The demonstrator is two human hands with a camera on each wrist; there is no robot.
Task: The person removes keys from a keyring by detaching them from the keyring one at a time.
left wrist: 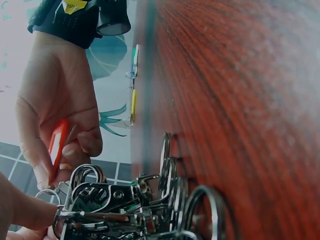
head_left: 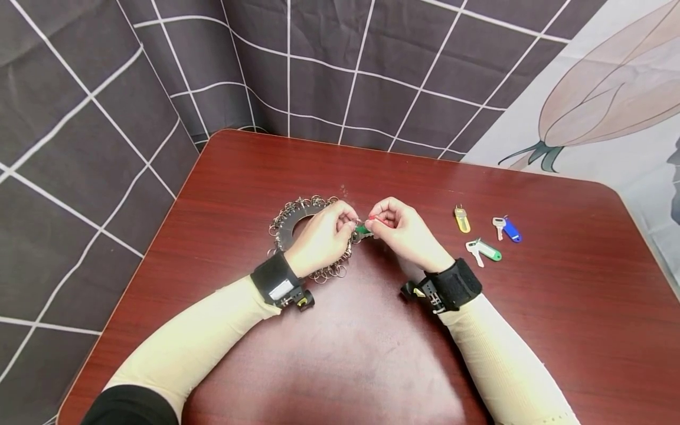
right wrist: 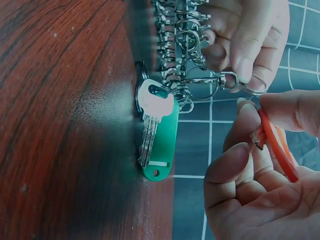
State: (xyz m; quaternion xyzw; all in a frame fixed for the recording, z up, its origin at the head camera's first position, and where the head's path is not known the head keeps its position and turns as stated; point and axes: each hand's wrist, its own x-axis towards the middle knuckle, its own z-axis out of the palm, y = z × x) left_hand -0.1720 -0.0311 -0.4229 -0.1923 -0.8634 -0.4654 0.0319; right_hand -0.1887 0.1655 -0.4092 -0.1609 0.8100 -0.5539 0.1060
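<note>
A large grey key ring holder (head_left: 285, 232), edged with many metal clips and split rings, lies on the table under my left hand (head_left: 322, 239). That hand pinches a small metal ring at the holder's right side, seen close in the right wrist view. My right hand (head_left: 406, 233) holds a red key tag (right wrist: 278, 145) between thumb and fingers, its end beside the pinched ring. Part of a key (right wrist: 258, 137) shows by the tag, mostly hidden by fingers. From the holder hangs a green key tag (right wrist: 165, 145) with a silver key (right wrist: 149, 130).
Right of my hands lie a yellow key tag (head_left: 462, 219), a blue key tag (head_left: 512, 229) with a key and another green key tag (head_left: 489, 251) with a key. The red-brown table (head_left: 340, 354) meets a dark checked cloth (head_left: 329, 71) behind and left.
</note>
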